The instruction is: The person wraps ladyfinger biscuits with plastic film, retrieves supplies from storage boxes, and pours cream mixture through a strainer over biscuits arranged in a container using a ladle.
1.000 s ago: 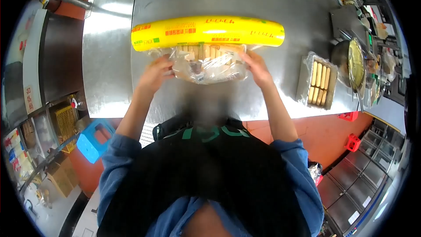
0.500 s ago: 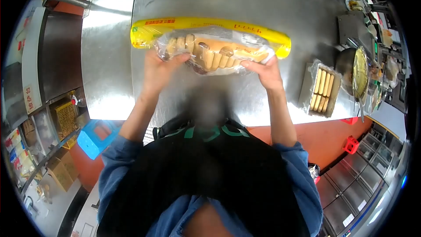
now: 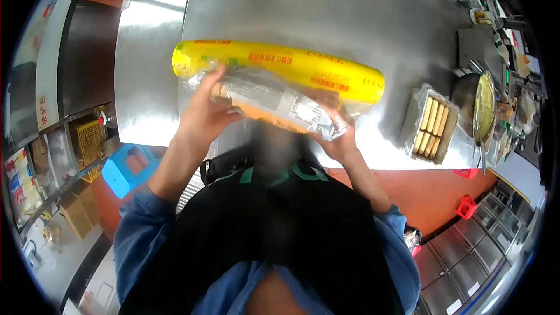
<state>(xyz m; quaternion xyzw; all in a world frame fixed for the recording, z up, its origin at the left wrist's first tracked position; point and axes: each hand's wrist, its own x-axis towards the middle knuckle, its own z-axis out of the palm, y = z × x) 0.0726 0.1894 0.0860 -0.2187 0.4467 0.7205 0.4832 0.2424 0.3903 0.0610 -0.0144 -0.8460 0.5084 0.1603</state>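
Note:
A clear plastic package of ladyfinger biscuits (image 3: 265, 98) is held between my two hands, its orange and grey printed label side turned up. My left hand (image 3: 201, 115) grips the left end, with fingers over the top and the thumb at the near edge. My right hand (image 3: 339, 134) is closed round the right end, partly hidden by the wrapper. Just behind the package lies a long yellow roll (image 3: 262, 55) with red print, looking like cling film. It touches or nearly touches the package; I cannot tell which.
A plastic-lined box (image 3: 406, 134) with ladyfingers in two rows stands on the steel table (image 3: 326, 6) at the right. Beside it is a dark pan (image 3: 464, 102) with a yellowish, wrapped round item. A blue stool (image 3: 125, 169) stands on the floor at the left.
The package has been rolled over in my hands, from the side showing biscuits to the label side, and brought nearer my body. Both hands have shifted their grip.

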